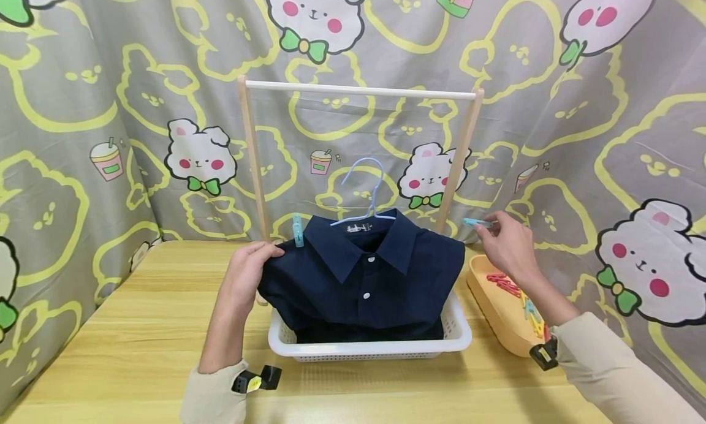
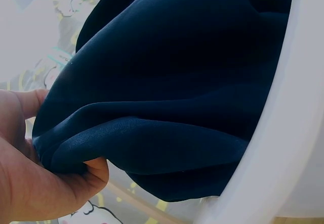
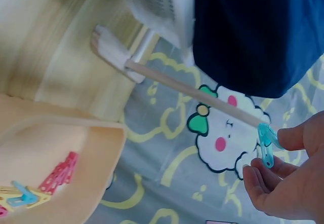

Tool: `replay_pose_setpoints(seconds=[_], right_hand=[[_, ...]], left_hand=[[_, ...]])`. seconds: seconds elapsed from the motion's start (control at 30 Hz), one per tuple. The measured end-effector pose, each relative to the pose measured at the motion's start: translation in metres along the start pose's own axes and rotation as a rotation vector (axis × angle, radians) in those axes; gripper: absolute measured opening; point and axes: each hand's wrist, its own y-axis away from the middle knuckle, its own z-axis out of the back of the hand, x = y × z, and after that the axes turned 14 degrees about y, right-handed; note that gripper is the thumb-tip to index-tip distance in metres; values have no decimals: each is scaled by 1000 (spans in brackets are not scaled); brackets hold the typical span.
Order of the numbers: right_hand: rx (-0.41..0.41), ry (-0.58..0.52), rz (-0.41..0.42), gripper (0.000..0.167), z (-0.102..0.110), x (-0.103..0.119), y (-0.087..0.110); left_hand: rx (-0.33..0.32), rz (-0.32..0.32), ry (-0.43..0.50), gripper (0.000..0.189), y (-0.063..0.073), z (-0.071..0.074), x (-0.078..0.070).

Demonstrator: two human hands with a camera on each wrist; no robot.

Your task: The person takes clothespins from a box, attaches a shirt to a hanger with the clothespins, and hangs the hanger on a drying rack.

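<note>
A navy collared shirt [image 1: 353,289] with white buttons hangs on a pale blue hanger [image 1: 371,197], its lower part in a white basket [image 1: 369,348]. One light blue clothespin [image 1: 298,231] is clipped on the shoulder at the left of the collar. My left hand [image 1: 249,271] grips the shirt's left-side shoulder; in the left wrist view, thumb and fingers [image 2: 96,176] curl round the navy cloth. My right hand [image 1: 508,243] pinches another light blue clothespin [image 3: 266,144] between thumb and fingers, to the right of the shirt and apart from it.
A yellow-orange tray [image 1: 496,320] at the right holds several red, yellow and blue clothespins. Behind the basket stands a wooden rack with a white crossbar [image 1: 358,89]. All rests on a wood-grain table [image 1: 138,338] before a patterned curtain [image 1: 342,130].
</note>
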Motion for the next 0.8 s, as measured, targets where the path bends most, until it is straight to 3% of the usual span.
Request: replay_pose_setpoints(seconds=[0.2, 0.8], right_hand=[[-29, -39, 16, 35, 7, 15, -3], [11, -105, 2, 41, 26, 47, -7]], left_hand=[[-2, -5, -9, 26, 0, 0, 0], [-11, -14, -11, 25, -2, 0, 0]])
